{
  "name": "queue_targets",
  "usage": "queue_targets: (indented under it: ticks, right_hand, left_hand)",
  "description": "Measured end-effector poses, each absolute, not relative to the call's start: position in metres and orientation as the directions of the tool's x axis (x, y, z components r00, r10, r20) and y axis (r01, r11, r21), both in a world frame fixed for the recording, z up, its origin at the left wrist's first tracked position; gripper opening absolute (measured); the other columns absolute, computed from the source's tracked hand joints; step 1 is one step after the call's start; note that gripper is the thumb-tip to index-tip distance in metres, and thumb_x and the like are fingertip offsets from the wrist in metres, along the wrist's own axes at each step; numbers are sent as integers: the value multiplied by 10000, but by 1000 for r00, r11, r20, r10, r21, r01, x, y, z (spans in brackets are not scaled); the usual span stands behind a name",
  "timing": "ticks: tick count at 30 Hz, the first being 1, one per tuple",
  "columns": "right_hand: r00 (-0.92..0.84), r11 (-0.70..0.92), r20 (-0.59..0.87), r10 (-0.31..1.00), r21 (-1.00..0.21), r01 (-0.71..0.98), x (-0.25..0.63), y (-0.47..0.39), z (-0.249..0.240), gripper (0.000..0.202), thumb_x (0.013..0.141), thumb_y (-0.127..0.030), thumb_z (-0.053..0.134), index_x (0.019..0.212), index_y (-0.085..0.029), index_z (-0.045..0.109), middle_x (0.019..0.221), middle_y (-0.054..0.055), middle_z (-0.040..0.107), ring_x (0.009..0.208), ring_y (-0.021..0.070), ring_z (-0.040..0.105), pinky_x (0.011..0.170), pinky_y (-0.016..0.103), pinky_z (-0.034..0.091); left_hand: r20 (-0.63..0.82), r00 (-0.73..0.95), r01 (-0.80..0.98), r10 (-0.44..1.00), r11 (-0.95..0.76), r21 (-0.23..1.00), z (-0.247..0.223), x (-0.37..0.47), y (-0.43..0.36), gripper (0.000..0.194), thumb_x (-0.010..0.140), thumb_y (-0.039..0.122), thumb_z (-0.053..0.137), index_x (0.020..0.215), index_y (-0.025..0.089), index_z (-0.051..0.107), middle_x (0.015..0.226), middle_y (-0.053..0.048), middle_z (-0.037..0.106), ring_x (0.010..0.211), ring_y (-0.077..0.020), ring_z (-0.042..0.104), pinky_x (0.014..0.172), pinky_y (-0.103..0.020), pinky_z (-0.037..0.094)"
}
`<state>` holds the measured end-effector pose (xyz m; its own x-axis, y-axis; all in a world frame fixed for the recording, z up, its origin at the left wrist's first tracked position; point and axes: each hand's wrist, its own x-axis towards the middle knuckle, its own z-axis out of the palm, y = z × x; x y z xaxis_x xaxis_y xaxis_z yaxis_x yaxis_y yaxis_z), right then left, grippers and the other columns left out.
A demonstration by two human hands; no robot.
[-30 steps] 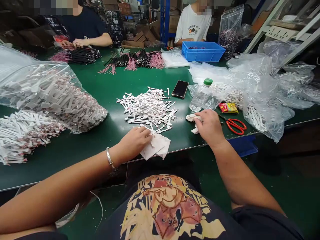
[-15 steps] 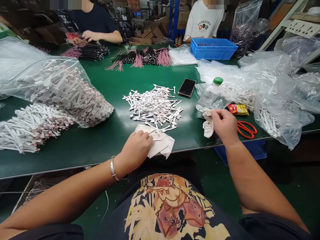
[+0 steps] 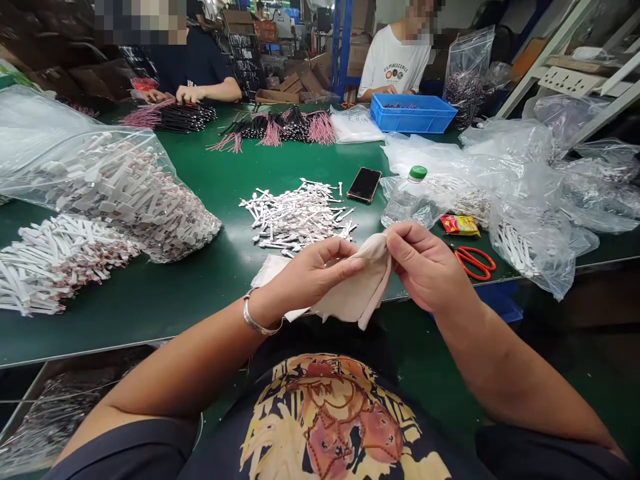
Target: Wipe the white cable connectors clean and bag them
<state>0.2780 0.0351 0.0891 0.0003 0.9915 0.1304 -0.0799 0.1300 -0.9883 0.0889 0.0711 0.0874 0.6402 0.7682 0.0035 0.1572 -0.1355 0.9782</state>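
Note:
Between my two hands hangs a whitish cloth (image 3: pixel 350 297), its lower part draping over the table's front edge. My left hand (image 3: pixel 315 270) pinches the cloth's left side between thumb and fingers. The upper right corner is gripped by the fingertips of my right hand (image 3: pixel 425 267). Partly hidden under my left hand, a second pale cloth piece (image 3: pixel 267 270) lies on the table. Just beyond my hands is a loose pile of small white connector pieces (image 3: pixel 297 217).
On the left sits a clear bag (image 3: pixel 125 180) of white pieces beside a loose heap (image 3: pixel 65 260). To the right are a phone (image 3: pixel 364 185), a bottle (image 3: pixel 407 200), red-handled scissors (image 3: pixel 473 263) and plastic bags (image 3: pixel 520 173). Two people work across the table near a blue bin (image 3: pixel 413 115).
My right hand has come left with its cloth to meet my left hand. My left hand has left the flat cloth and moved right, taking hold of the raised one.

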Motion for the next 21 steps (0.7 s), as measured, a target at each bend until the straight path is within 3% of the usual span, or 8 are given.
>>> queue_targets:
  ticks: [2, 5, 8, 10, 13, 16, 19, 21]
  right_hand:
    - [-53, 44, 52, 997, -987, -154, 280, 30, 84, 185, 802, -407, 666, 828, -234, 604, 739, -19, 545, 642, 105, 478, 599, 241, 403]
    - [-249, -140, -80, 965, -963, -231, 285, 25, 78, 298, 738, -424, 723, 940, -228, 626, 861, 5, 598, 712, 122, 524, 622, 247, 420]
    - [-482, -288, -216, 849, -954, -80, 290, 21, 74, 363, 728, -483, 709, 937, -191, 658, 791, 18, 600, 645, 120, 510, 581, 252, 405]
    - [-500, -217, -216, 839, -974, 56, 294, 17, 71, 292, 760, -469, 683, 772, -178, 680, 681, 8, 556, 601, 112, 477, 578, 260, 392]
    - [-363, 41, -4, 932, -992, 117, 299, 9, 62, 194, 779, -385, 686, 696, -211, 713, 781, 35, 581, 733, 154, 523, 692, 299, 418]
    - [-273, 86, 105, 956, -993, -79, 294, 1, 47, 169, 785, -369, 677, 679, -243, 716, 1045, 55, 623, 985, 227, 553, 824, 345, 429]
    - [-232, -48, 68, 970, -887, -460, 276, -3, 35, 194, 793, -432, 647, 708, -259, 666, 1268, 7, 576, 1153, 257, 517, 908, 386, 433]
    - [-192, -123, -5, 981, -783, -609, 264, 1, 33, 149, 804, -434, 637, 810, -287, 623, 1288, -17, 568, 1174, 229, 516, 961, 402, 422]
  left_hand:
    - [-45, 681, -6, 731, 68, 998, 90, 88, 68, 255, 859, 422, 572, 839, 172, 528, 746, 13, 553, 634, -85, 518, 562, -200, 411]
    - [-51, 692, -144, 720, 207, 968, 95, 83, 62, 231, 825, 343, 639, 808, 181, 474, 672, 43, 495, 535, -52, 452, 474, -161, 327]
    - [-73, 727, -110, 683, 220, 969, 99, 80, 56, 263, 807, 342, 660, 776, 181, 455, 595, 54, 451, 459, -45, 387, 408, -163, 243]
    - [-114, 715, -51, 690, 213, 976, 99, 80, 51, 274, 826, 368, 637, 770, 187, 439, 561, 63, 415, 432, -45, 343, 392, -172, 208]
    - [-125, 623, 22, 772, 143, 990, 92, 82, 44, 275, 861, 410, 582, 789, 193, 430, 586, 61, 402, 467, -54, 344, 415, -181, 225]
    - [-34, 566, 123, 824, -43, 992, 83, 85, 39, 272, 888, 421, 534, 791, 181, 451, 641, 48, 412, 543, -64, 364, 481, -195, 289]
    - [89, 539, 251, 838, -260, 933, 71, 93, 38, 257, 910, 399, 495, 786, 176, 463, 684, 32, 457, 598, -83, 395, 546, -219, 335]
    - [136, 540, 348, 830, -368, 862, 64, 98, 38, 232, 921, 381, 470, 806, 180, 470, 705, 23, 499, 611, -95, 421, 568, -236, 349]
